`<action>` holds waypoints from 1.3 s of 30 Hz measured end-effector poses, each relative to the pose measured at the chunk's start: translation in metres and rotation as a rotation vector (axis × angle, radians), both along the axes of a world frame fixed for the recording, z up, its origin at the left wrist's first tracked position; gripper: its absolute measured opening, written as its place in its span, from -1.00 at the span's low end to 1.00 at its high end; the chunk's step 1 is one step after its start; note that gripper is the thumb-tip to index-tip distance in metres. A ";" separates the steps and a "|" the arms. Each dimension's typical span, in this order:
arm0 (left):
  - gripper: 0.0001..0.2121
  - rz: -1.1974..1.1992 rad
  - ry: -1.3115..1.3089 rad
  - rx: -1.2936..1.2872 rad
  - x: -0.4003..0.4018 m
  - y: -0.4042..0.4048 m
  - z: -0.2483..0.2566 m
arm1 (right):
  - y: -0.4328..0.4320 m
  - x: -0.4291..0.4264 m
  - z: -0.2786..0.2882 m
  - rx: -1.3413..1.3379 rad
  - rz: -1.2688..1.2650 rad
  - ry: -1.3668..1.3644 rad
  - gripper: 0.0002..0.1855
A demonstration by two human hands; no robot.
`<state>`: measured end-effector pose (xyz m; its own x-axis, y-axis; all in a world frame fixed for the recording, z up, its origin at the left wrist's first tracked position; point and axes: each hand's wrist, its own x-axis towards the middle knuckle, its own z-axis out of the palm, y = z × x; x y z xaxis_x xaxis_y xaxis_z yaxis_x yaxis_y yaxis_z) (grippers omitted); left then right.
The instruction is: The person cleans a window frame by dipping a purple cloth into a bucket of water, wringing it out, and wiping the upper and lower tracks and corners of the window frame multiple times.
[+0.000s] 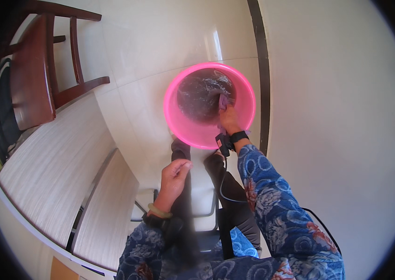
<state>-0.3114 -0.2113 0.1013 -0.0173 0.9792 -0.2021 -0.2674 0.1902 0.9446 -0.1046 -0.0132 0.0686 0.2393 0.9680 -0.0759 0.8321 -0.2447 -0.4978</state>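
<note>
A round pink plastic bucket (171, 115) stands on the floor in front of my feet, with dark, rippled water (197, 94) and whitish suds inside. My right hand (230, 118) reaches over its near right side and grips a purple cloth (223, 101); the cloth's far end meets the water, and another bit shows below the hand. On that wrist is a black strap with a small black device (223, 144) and a cable. My left hand (175, 176) is held above my left leg, outside the bucket, fingers curled together with nothing seen in them. A pale bangle (159, 211) circles this wrist.
A dark red wooden chair (33, 77) is at the upper left. Below it are wood-grain cabinet panels (57, 150). A dark baseboard (264, 80) and a pale wall (330, 105) run along the right. A black cable (320, 222) lies behind my right sleeve.
</note>
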 end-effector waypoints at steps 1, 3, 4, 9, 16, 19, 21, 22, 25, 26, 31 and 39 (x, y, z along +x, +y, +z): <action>-0.89 -0.004 0.000 0.003 -0.007 0.005 -0.001 | -0.001 -0.004 0.002 0.003 -0.004 0.000 -0.62; -0.89 -0.015 -0.093 -0.061 -0.019 0.018 0.000 | -0.005 -0.010 0.010 -0.133 0.188 0.176 -0.61; -0.82 -0.044 -0.132 -0.129 -0.026 0.026 0.000 | -0.007 -0.011 0.017 -0.295 0.160 0.446 -0.58; -0.63 -0.032 -0.448 -0.364 -0.014 0.081 0.020 | -0.053 -0.014 0.072 -0.492 0.161 1.280 -0.60; -0.46 0.062 -0.793 -0.193 0.056 0.142 0.071 | -0.105 -0.019 0.116 -0.473 -0.023 1.468 -0.65; -0.55 0.084 -0.729 -0.212 0.049 0.154 0.069 | -0.106 -0.043 0.134 -0.423 -0.091 1.424 -0.66; -0.58 0.106 -0.695 -0.268 0.046 0.156 0.068 | -0.102 -0.041 0.132 -0.497 -0.003 1.368 -0.69; -0.61 0.117 -0.726 -0.290 0.047 0.155 0.070 | -0.102 -0.037 0.128 -0.576 0.078 1.318 -0.71; -0.59 0.125 -0.724 -0.305 0.045 0.160 0.071 | -0.099 -0.040 0.114 -0.514 0.095 1.199 -0.74; -0.59 0.123 -0.692 -0.305 0.044 0.164 0.070 | -0.097 -0.042 0.109 -0.508 0.098 1.199 -0.74; -0.62 0.091 -0.688 -0.308 0.036 0.180 0.067 | -0.087 -0.053 0.105 -0.115 0.366 0.610 -0.68; -0.67 0.130 -0.724 -0.300 0.032 0.197 0.071 | -0.069 -0.064 0.114 0.091 0.441 0.289 -0.63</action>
